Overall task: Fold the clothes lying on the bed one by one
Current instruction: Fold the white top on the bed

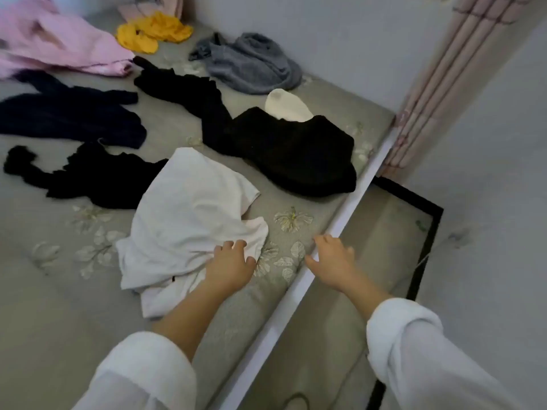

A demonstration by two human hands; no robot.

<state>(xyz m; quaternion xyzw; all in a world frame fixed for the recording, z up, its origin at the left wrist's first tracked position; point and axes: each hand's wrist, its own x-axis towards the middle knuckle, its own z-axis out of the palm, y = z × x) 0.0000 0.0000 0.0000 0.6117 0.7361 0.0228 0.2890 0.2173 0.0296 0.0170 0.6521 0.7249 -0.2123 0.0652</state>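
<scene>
A crumpled white T-shirt (189,220) lies on the grey flowered bed (44,306) near its right edge. My left hand (232,263) rests on the shirt's lower right corner, fingers bent onto the cloth. My right hand (331,263) hovers over the bed's white edge rail (296,297), fingers spread and holding nothing. Further back lie a black garment (296,155), another black piece (97,176), a dark navy garment (68,116), a grey one (251,66), a yellow one (154,31), a pink one (59,45) and a cream piece (285,106).
To the right of the bed a black-framed glass panel (426,232) sits low beside the white wall (488,173). Pink curtains (438,78) hang at the far right corner. White sleeves cover both forearms.
</scene>
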